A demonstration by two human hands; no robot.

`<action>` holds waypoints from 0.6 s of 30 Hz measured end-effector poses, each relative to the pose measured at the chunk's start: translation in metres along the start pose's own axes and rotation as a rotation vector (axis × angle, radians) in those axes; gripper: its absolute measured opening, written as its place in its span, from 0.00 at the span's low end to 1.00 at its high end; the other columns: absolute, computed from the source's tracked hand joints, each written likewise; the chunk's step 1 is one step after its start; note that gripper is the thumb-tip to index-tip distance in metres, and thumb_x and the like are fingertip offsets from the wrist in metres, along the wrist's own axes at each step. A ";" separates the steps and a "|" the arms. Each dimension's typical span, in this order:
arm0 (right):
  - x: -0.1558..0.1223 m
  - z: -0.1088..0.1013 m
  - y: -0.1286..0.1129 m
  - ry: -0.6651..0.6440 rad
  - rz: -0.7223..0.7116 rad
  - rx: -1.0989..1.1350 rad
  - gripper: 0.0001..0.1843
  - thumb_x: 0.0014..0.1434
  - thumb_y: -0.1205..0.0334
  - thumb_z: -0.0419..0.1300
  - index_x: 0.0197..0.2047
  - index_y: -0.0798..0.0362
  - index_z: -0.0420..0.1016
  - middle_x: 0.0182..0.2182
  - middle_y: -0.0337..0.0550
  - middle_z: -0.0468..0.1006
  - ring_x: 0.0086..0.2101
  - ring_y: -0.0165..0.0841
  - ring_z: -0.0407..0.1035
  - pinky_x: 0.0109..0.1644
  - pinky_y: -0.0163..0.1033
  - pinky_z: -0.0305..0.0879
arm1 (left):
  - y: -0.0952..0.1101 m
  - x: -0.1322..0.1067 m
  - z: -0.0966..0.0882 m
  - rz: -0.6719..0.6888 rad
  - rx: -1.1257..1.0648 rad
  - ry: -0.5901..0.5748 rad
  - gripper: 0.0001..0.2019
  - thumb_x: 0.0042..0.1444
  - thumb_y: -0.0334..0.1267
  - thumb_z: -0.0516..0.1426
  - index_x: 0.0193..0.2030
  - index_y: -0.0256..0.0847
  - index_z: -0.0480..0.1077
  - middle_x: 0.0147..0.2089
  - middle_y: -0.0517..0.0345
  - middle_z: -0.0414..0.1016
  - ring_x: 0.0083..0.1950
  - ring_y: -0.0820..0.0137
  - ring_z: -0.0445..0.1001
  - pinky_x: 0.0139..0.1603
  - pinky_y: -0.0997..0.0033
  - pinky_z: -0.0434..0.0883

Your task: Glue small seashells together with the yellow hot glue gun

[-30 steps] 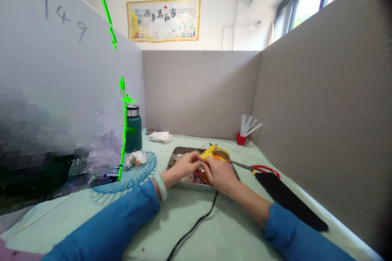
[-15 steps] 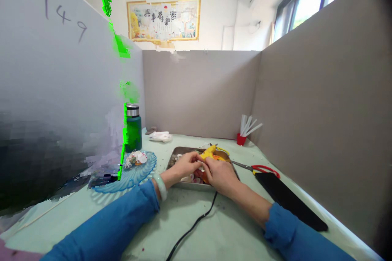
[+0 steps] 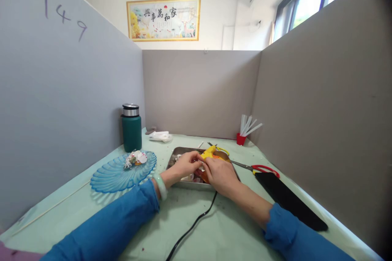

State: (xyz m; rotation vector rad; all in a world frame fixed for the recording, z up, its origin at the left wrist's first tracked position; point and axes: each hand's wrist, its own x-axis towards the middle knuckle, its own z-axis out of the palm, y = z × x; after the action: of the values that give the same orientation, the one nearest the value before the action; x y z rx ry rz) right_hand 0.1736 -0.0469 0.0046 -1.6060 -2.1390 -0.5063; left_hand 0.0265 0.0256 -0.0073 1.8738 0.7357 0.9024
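Observation:
Over a metal tray [image 3: 196,186], my left hand [image 3: 187,163] and my right hand [image 3: 221,174] meet fingertip to fingertip. Both are closed in a pinch around something small and pale, mostly hidden by the fingers. Shells [image 3: 187,178] lie in the tray beneath them. Just behind my right hand rests a yellow glue gun [image 3: 209,151], partly covered by it. A black cord [image 3: 196,223] runs from the tray toward me. To the left, a blue scalloped glass plate [image 3: 112,177] carries a small cluster of shells [image 3: 136,159].
A green bottle [image 3: 131,132] stands behind the plate. White sticks [image 3: 247,125] fill a small red cup [image 3: 241,139] at the back right. Red-handled scissors [image 3: 266,170] and a black flat object [image 3: 289,199] lie on the right. A white packet [image 3: 161,136] sits at the back.

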 end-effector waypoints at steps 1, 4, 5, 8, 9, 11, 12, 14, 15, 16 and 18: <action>0.000 0.000 0.000 0.010 -0.004 0.003 0.20 0.64 0.54 0.39 0.37 0.52 0.68 0.33 0.42 0.75 0.35 0.33 0.68 0.35 0.35 0.52 | 0.000 0.000 0.000 0.004 -0.002 0.000 0.09 0.48 0.39 0.55 0.34 0.36 0.64 0.27 0.59 0.70 0.27 0.71 0.73 0.29 0.71 0.71; 0.000 0.002 0.001 0.026 -0.013 0.012 0.19 0.64 0.55 0.39 0.36 0.51 0.68 0.33 0.42 0.75 0.37 0.33 0.67 0.38 0.36 0.52 | -0.001 0.000 0.000 0.006 -0.006 0.000 0.09 0.48 0.39 0.55 0.34 0.36 0.64 0.27 0.59 0.70 0.27 0.71 0.73 0.28 0.71 0.71; 0.000 0.003 0.001 0.028 -0.017 0.016 0.19 0.64 0.55 0.39 0.36 0.51 0.68 0.33 0.42 0.75 0.38 0.33 0.67 0.38 0.36 0.52 | 0.000 0.000 0.000 0.005 -0.007 0.000 0.09 0.48 0.39 0.55 0.34 0.37 0.64 0.27 0.59 0.69 0.27 0.71 0.73 0.28 0.71 0.71; 0.000 0.004 0.002 0.023 -0.022 0.025 0.18 0.64 0.55 0.38 0.37 0.51 0.68 0.34 0.42 0.75 0.38 0.34 0.66 0.39 0.36 0.52 | 0.001 -0.001 0.001 -0.011 -0.021 -0.004 0.08 0.47 0.38 0.55 0.33 0.36 0.63 0.26 0.60 0.68 0.26 0.71 0.73 0.27 0.71 0.71; 0.000 0.004 0.002 0.022 -0.023 0.025 0.18 0.64 0.55 0.38 0.37 0.51 0.67 0.34 0.42 0.75 0.38 0.33 0.66 0.39 0.36 0.52 | 0.002 -0.001 0.001 -0.014 -0.019 -0.001 0.08 0.47 0.38 0.55 0.33 0.36 0.63 0.26 0.61 0.68 0.26 0.71 0.73 0.27 0.71 0.71; 0.000 0.004 0.002 0.023 -0.022 0.025 0.18 0.64 0.56 0.38 0.37 0.50 0.67 0.34 0.42 0.75 0.38 0.33 0.66 0.38 0.36 0.52 | 0.003 -0.001 0.001 -0.009 -0.004 0.006 0.08 0.47 0.38 0.55 0.33 0.36 0.64 0.26 0.60 0.68 0.25 0.71 0.73 0.26 0.72 0.70; 0.000 0.004 0.002 0.022 -0.022 0.025 0.18 0.64 0.56 0.38 0.37 0.50 0.67 0.34 0.41 0.75 0.38 0.33 0.66 0.38 0.36 0.52 | 0.003 -0.001 0.001 -0.003 0.007 0.009 0.08 0.47 0.38 0.55 0.33 0.36 0.64 0.27 0.60 0.68 0.25 0.71 0.73 0.26 0.72 0.70; 0.000 0.003 0.002 0.019 -0.020 0.026 0.18 0.64 0.56 0.38 0.36 0.50 0.67 0.34 0.41 0.75 0.37 0.33 0.67 0.37 0.36 0.52 | 0.002 -0.001 0.001 0.005 0.025 0.009 0.09 0.47 0.38 0.55 0.33 0.36 0.64 0.26 0.60 0.69 0.25 0.71 0.73 0.26 0.73 0.70; 0.000 0.003 0.002 0.016 -0.017 0.026 0.18 0.64 0.55 0.38 0.36 0.50 0.67 0.34 0.41 0.75 0.37 0.33 0.67 0.36 0.36 0.51 | 0.002 -0.001 0.000 0.007 0.032 0.009 0.09 0.47 0.39 0.55 0.33 0.36 0.64 0.26 0.60 0.69 0.25 0.71 0.72 0.26 0.73 0.70; 0.000 0.003 0.002 0.012 -0.015 0.027 0.19 0.64 0.55 0.38 0.36 0.51 0.67 0.33 0.41 0.75 0.37 0.33 0.67 0.36 0.36 0.51 | 0.002 0.000 0.000 0.009 0.036 0.007 0.09 0.47 0.39 0.55 0.33 0.37 0.64 0.26 0.60 0.69 0.25 0.71 0.73 0.26 0.73 0.70; 0.001 0.003 0.003 0.008 -0.011 0.029 0.19 0.64 0.55 0.38 0.36 0.51 0.67 0.33 0.42 0.75 0.36 0.33 0.67 0.35 0.36 0.51 | 0.001 0.000 0.000 0.007 0.037 0.002 0.09 0.47 0.39 0.55 0.34 0.37 0.64 0.26 0.60 0.69 0.25 0.71 0.73 0.26 0.73 0.70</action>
State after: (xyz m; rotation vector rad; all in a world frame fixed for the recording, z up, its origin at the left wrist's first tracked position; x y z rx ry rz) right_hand 0.1758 -0.0438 0.0022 -1.5746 -2.1405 -0.4817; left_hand 0.0271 0.0251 -0.0063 1.9095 0.7526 0.9004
